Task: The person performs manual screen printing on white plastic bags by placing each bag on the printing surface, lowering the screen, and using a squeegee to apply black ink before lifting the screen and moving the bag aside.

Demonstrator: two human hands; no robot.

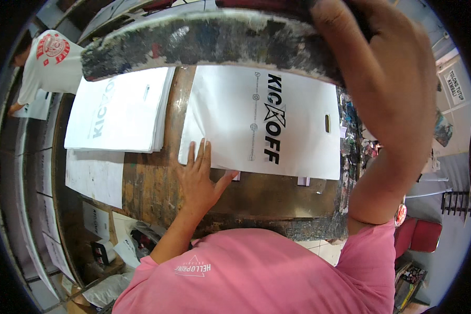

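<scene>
Head view: left hand [199, 175] lies flat, fingers spread, pinning the corner of the printed white bag [293, 118] on the stained table [157, 183]; right hand [374, 78] grips the raised ink-caked screen frame [204, 42]; likely the lift-off step; peeling the bag away needs care.
</scene>
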